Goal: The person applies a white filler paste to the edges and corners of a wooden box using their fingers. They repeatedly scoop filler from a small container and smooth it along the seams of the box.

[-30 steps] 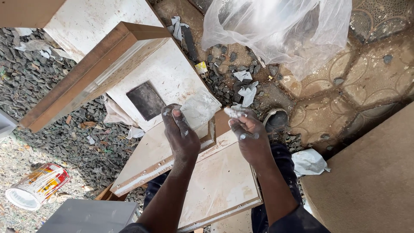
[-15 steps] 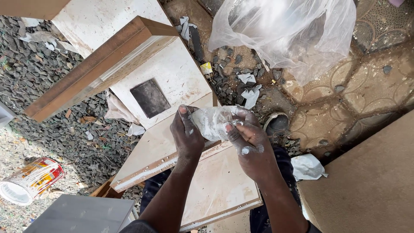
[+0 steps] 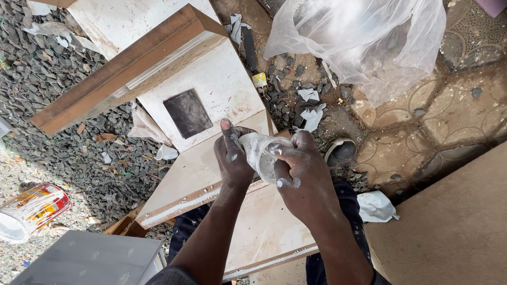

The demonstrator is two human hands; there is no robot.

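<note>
Here the left hand (image 3: pixel 232 161) and right hand (image 3: pixel 303 177), both dusted with white powder, close together around a small crumpled clear plastic bag (image 3: pixel 259 153), held just above a pale flat board (image 3: pixel 211 174) that rests over the person's knees. The step looks like working the bag between the palms; going on would call for firm, even pressure so it does not slip

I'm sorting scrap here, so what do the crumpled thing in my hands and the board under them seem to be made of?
The crumpled clear wrap held between the left hand and the right hand looks like thin plastic film: translucent, glossy, creased, smeared white. The pale flat board seems laminated wood panel: smooth cream face, raw brown edge with a white strip.
</note>
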